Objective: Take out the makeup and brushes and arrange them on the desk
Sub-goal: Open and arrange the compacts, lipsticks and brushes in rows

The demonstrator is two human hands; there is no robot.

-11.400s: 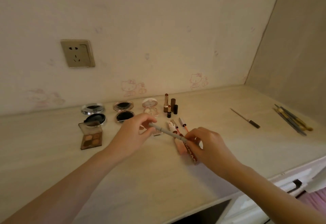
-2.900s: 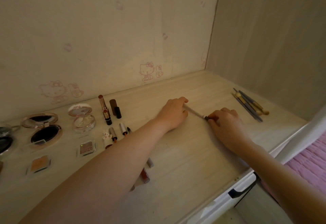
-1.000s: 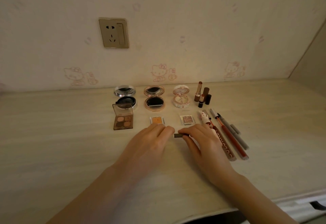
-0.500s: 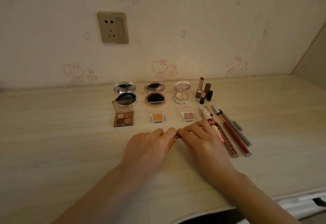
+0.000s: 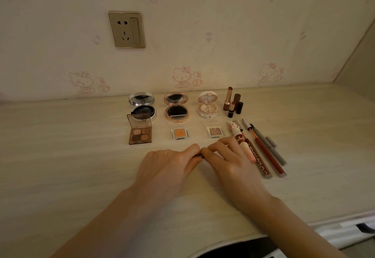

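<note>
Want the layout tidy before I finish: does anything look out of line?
Mostly neat. The four-pan palette overlaps the silver compact with its raised lid, unlike the other pairs; a loose grey cap lies beside the pens.

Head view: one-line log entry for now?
left hand, right hand: pinch pencil | pencil: mostly hidden | desk: compacts, lipsticks, pens laid out

Only a dark sliver of the pencil (image 5: 200, 156) shows between the left hand (image 5: 168, 167) and right hand (image 5: 231, 163); their fingers (image 5: 191, 150) pinch over the rest, so its length and tips can't be made out. The palette (image 5: 140, 134) lid blocks the front of the silver compact (image 5: 145, 110) behind it. Lettering on the brown tube (image 5: 261, 163) is too blurred to read, as is the label (image 5: 178, 122) under the gold compact (image 5: 177, 111). Both forearms (image 5: 113, 223) run off the bottom edge.
</note>
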